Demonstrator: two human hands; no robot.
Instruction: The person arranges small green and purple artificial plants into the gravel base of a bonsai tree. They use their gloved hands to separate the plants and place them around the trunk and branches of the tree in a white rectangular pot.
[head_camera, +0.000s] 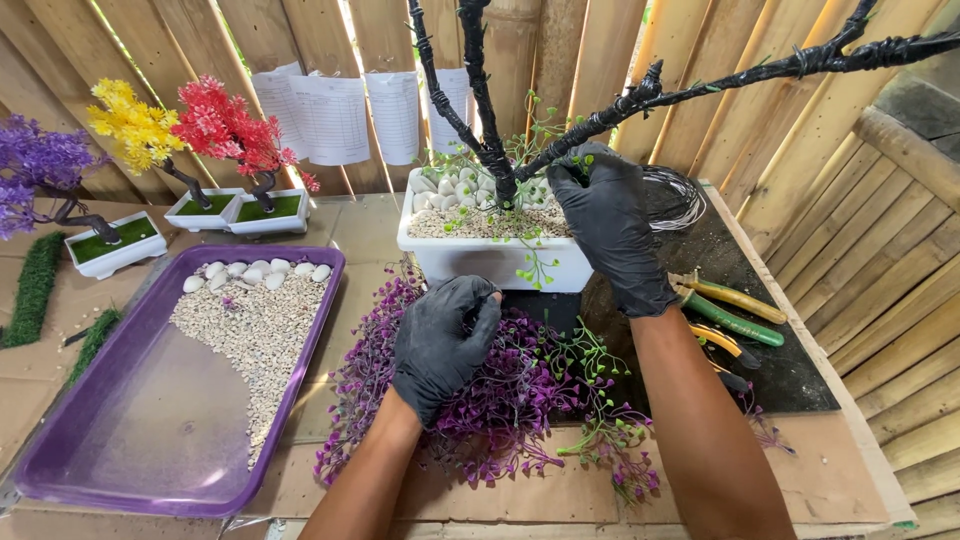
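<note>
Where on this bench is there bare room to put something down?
The near half of the purple tray is bare, below its gravel. Bare cardboard also lies between the small white pots and the big planter. It is crowded around the purple sprigs and pliers.

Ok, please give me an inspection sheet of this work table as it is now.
Surface: cardboard-covered table, dark mat on the right.
Job's things: white planter with a black wrapped tree; purple sprigs piled in front.
Clutter: purple tray of pebbles; pliers; three small finished trees.
Hands: both black-gloved; left hand on the sprigs, right hand at a branch.
Cables: wire coil behind the right hand.
Surroundings: bamboo wall, paper sheets pinned up.
</note>
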